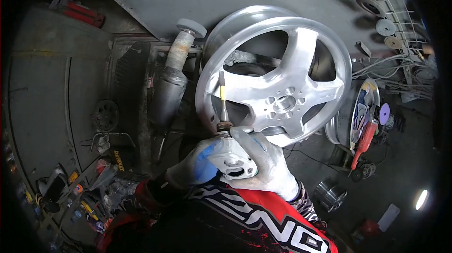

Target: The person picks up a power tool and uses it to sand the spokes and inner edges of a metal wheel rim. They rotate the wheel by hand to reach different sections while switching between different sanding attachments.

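Note:
My left hand [192,164], in a white and blue work glove, wraps the left side of a silver-grey die grinder [231,159] close to my chest. My right hand [272,161], gloved in white, closes round the grinder's other side, with fingers near its front collar. A slim shaft with a yellow-banded tip [222,94] sticks out from the collar and overlaps the rim and a spoke edge in this view. Just beyond stands a bright five-spoke alloy wheel [301,55], its face tilted toward me. Part of the grinder is hidden by the gloves.
Left of the wheel, a bench motor [170,93] carries a grey round disc [192,27]. On the right, a red angle grinder [365,145] with a purple pad rests by a bin of discs. Abrasive wheels [386,27] hang on a wire rack. Cluttered tools [89,201] lie lower left.

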The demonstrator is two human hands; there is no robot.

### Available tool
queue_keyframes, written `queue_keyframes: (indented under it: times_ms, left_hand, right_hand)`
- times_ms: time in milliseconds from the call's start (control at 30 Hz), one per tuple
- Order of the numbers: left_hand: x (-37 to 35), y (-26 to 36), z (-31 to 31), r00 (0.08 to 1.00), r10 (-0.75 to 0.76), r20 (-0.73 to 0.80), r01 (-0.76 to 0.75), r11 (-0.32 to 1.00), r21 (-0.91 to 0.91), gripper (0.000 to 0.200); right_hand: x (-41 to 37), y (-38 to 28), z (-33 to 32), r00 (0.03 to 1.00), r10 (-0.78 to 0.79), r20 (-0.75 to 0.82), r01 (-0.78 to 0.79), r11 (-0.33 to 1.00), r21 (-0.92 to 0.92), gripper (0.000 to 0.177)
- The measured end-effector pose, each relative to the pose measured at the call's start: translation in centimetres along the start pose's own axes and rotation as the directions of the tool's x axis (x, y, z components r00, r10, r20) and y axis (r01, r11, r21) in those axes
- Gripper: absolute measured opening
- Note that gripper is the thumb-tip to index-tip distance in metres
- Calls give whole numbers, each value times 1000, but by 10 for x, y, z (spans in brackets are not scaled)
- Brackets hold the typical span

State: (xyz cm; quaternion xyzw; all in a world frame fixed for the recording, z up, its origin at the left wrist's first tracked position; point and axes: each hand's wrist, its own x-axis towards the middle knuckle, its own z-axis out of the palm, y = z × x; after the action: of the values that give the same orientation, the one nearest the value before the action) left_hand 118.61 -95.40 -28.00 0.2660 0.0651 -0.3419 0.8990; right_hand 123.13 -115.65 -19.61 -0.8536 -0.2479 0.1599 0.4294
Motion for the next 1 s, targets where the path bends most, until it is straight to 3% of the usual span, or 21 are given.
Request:
queue_keyframes:
  times_ms: [67, 100, 167, 200, 267, 300, 400, 500, 533, 600, 633, 800, 867, 900, 1000]
  left_hand:
    - [7, -5, 7, 997, -72, -16, 67, 976, -206, 40]
    - [12, -8, 9, 997, -76, -11, 72, 976, -208, 40]
    - [23, -14, 10, 973, -62, 222, 153, 893, -423, 43]
    - [28, -25, 8, 972, -64, 226, 158, 891, -425, 43]
    - [39, -50, 1, 981, -12, 192, 54, 974, -218, 45]
    - [47, -55, -3, 954, 0, 300, 93, 951, -296, 46]
    - [50, -60, -5, 953, -79, 293, 153, 959, -240, 47]
    - [41, -55, -6, 973, -43, 228, 95, 971, -219, 47]
    - [38, -50, -7, 974, -40, 222, 90, 971, -220, 47]
    - [31, -30, -3, 965, -45, 258, 148, 906, -396, 47]
    - [25, -26, -1, 979, -53, 195, 134, 894, -429, 44]
    - [4, -1, -3, 995, 3, 99, 28, 951, -309, 42]
    - [5, 5, -6, 998, -47, 40, 48, 999, -20, 42]
    - [5, 6, -8, 994, 22, 106, -25, 1000, 20, 41]
    - [14, 2, 12, 999, -43, 1, 43, 999, -5, 41]
  right_hand:
    - [-6, 0, -8, 999, 53, 12, -53, 998, -28, 92]
    - [-10, 1, -11, 998, 58, 8, -58, 998, -31, 92]
    - [-20, 6, -17, 995, 63, -76, -66, 997, -37, 93]
    - [-24, 7, -21, 995, 67, -78, -71, 997, -40, 93]
    - [-31, 10, -28, 987, 106, -123, -117, 989, -90, 94]
    - [-32, 12, -32, 988, 90, -125, -106, 986, -126, 96]
    - [-38, 14, -31, 979, 147, -143, -156, 986, -55, 96]
    - [-29, 9, -26, 986, 124, -110, -134, 987, -86, 96]
    - [-27, 9, -22, 987, 121, -105, -129, 988, -83, 96]
    - [-22, 10, -14, 991, 56, -118, -64, 996, -63, 96]
    - [-20, 10, -10, 994, 65, -82, -71, 995, -72, 94]
    - [4, 1, -3, 1000, -13, -23, 13, 1000, -21, 94]
    - [4, 3, -1, 1000, 2, -15, -2, 1000, 7, 94]
    - [4, 2, -2, 1000, 27, -7, -27, 999, 22, 93]
    - [0, 4, -9, 998, 2, -70, -2, 1000, 1, 95]
